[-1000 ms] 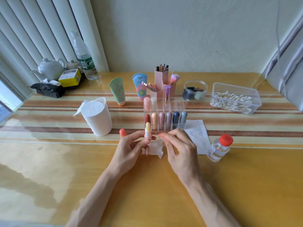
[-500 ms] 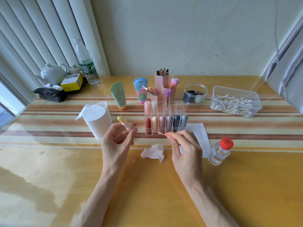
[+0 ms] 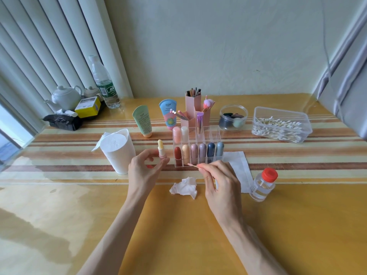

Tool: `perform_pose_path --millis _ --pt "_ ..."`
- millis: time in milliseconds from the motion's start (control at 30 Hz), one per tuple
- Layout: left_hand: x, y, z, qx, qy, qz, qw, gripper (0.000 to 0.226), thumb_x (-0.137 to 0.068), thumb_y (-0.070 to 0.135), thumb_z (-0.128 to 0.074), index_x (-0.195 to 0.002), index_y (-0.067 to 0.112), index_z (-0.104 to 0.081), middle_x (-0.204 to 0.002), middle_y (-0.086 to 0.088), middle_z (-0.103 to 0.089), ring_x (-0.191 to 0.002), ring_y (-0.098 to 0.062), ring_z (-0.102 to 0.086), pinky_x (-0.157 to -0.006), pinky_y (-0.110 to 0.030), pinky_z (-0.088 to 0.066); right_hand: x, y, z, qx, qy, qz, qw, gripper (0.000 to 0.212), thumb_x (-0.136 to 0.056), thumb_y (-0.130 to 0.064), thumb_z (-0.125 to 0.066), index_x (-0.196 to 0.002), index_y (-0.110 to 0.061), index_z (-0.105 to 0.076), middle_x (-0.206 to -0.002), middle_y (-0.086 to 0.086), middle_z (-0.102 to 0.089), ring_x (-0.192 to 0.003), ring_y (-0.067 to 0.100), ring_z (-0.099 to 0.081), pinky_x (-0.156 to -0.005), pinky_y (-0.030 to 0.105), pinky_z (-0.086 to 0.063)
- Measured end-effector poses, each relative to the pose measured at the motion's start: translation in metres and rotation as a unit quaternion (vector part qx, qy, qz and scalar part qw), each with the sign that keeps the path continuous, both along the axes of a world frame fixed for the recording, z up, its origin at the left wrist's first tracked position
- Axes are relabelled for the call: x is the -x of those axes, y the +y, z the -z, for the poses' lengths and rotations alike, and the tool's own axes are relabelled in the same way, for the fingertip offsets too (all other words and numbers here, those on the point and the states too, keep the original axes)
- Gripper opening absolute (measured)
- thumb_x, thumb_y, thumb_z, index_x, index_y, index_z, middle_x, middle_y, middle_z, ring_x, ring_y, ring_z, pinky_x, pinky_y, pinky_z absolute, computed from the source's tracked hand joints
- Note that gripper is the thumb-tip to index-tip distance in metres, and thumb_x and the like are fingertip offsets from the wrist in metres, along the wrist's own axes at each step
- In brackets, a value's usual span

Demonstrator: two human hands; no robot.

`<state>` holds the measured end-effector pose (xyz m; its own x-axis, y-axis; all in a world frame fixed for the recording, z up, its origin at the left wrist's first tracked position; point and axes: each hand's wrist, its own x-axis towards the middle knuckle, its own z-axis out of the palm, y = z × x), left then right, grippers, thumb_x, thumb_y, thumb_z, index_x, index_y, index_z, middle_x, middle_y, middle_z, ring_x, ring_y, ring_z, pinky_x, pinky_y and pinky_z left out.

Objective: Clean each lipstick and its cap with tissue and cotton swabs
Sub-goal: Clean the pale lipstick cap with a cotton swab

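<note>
Lipstick (image 3: 160,150), uncapped and upright, is pinched at its base by the left hand (image 3: 145,172), at 9 o'clock of the clear organizer (image 3: 213,155). A cotton swab (image 3: 193,165) is pinched by the right hand (image 3: 220,185). Crumpled tissue (image 3: 184,187) is noted on the desk (image 3: 178,235) between the hands.

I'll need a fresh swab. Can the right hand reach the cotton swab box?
Probably yes: the cotton swab box is uncovered, and only flat tissue lies between it and the right hand, which pinches a swab.
</note>
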<state>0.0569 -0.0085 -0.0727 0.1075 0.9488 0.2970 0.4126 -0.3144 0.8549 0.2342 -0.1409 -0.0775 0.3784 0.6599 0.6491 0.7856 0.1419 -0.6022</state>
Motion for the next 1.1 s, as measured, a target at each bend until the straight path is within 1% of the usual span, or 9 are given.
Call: perform_pose_path --millis 100,367,533,600,800,900,967,1033,1100 --pt "-0.002 0.004 0.006 0.009 0.009 -0.003 1.0 0.019 -0.083 0.03 -0.089 -0.098 0.024 -0.08 -0.092 0.02 -0.075 -0.091 -0.007 -0.063 -0.078 -0.038 -0.057 0.0 0.0 0.001 0.002 -0.007 0.001 1.0 0.016 -0.098 -0.015 -0.068 -0.109 -0.015 -0.079 -0.094 -0.01 -0.068 -0.092 0.014 -0.064 -0.083 0.028 -0.057" --pt "-0.006 0.001 0.02 0.0 0.061 -0.012 0.998 0.019 -0.077 0.032 -0.091 -0.09 0.028 -0.078 -0.081 0.017 -0.077 -0.076 -0.002 -0.07 -0.072 -0.031 -0.057 -0.004 0.002 0.005 0.014 -0.012 0.005 1.0 0.018 -0.095 -0.006 -0.075 -0.109 -0.016 -0.079 -0.094 -0.01 -0.067 -0.091 0.016 -0.064 -0.082 0.033 -0.058" --pt "-0.004 0.003 0.023 -0.031 0.091 -0.04 0.995 0.026 -0.075 0.044 -0.09 -0.093 0.028 -0.079 -0.072 0.016 -0.072 -0.062 -0.006 -0.051 -0.065 -0.031 -0.043 -0.003 0.002 0.006 0.02 -0.016 0.001 1.0 0.018 -0.096 -0.006 -0.074 -0.11 -0.017 -0.079 -0.093 -0.01 -0.066 -0.091 0.014 -0.063 -0.082 0.031 -0.057" --pt "-0.004 0.002 0.023 -0.029 0.095 -0.042 0.994 0.027 -0.075 0.045 -0.091 -0.093 0.028 -0.079 -0.071 0.017 -0.071 -0.062 -0.005 -0.051 -0.066 -0.032 -0.044 -0.003 0.002 0.006 0.023 -0.017 0.002 1.0 0.019 -0.096 -0.006 -0.075 -0.11 -0.017 -0.079 -0.094 -0.011 -0.066 -0.091 0.014 -0.063 -0.082 0.03 -0.057" --pt "-0.001 -0.003 0.021 -0.011 0.108 -0.04 0.993 0.051 -0.072 0.044 -0.093 -0.115 0.024 -0.074 -0.096 0.013 -0.073 -0.078 -0.014 -0.059 -0.079 -0.042 -0.054 -0.003 0.001 0.005 0.019 -0.014 0.004 1.0 0.019 -0.094 -0.008 -0.075 -0.111 -0.016 -0.079 -0.094 -0.01 -0.067 -0.091 0.012 -0.064 -0.082 0.028 -0.057" --pt "0.006 -0.008 0.016 0.007 0.138 -0.046 0.989 0.062 -0.076 0.034 -0.092 -0.131 0.021 -0.065 -0.111 0.007 -0.068 -0.101 -0.021 -0.061 -0.086 -0.038 -0.05 -0.003 0.002 0.004 0.019 -0.002 -0.004 1.0 0.02 -0.094 -0.007 -0.076 -0.111 -0.015 -0.079 -0.096 -0.011 -0.069 -0.091 0.01 -0.068 -0.081 0.028 -0.059" --pt "0.012 -0.015 0.012 -0.003 0.172 -0.059 0.983 0.05 -0.085 0.028 -0.085 -0.13 0.017 -0.066 -0.117 0.001 -0.067 -0.109 -0.025 -0.061 -0.084 -0.035 -0.045 -0.004 0.003 0.005 0.016 0.008 -0.009 1.0 0.02 -0.093 -0.006 -0.078 -0.111 -0.015 -0.079 -0.097 -0.011 -0.071 -0.091 0.009 -0.07 -0.08 0.03 -0.061" --pt "0.019 -0.022 0.011 -0.048 0.197 -0.073 0.976 0.023 -0.091 0.023 -0.08 -0.112 0.017 -0.072 -0.108 -0.001 -0.066 -0.098 -0.028 -0.065 -0.074 -0.034 -0.041 -0.003 0.003 0.007 0.013 0.017 -0.016 1.0 0.02 -0.092 -0.006 -0.079 -0.11 -0.015 -0.08 -0.098 -0.011 -0.074 -0.091 0.008 -0.072 -0.078 0.031 -0.062" --pt "0.027 -0.027 0.009 -0.063 0.189 -0.088 0.976 0.01 -0.091 0.022 -0.08 -0.098 0.02 -0.074 -0.1 0.003 -0.065 -0.086 -0.024 -0.063 -0.069 -0.032 -0.039 -0.001 0.002 0.009 0.009 0.024 -0.025 0.999 0.019 -0.091 -0.006 -0.08 -0.108 -0.015 -0.08 -0.099 -0.012 -0.076 -0.092 0.007 -0.073 -0.078 0.032 -0.062"
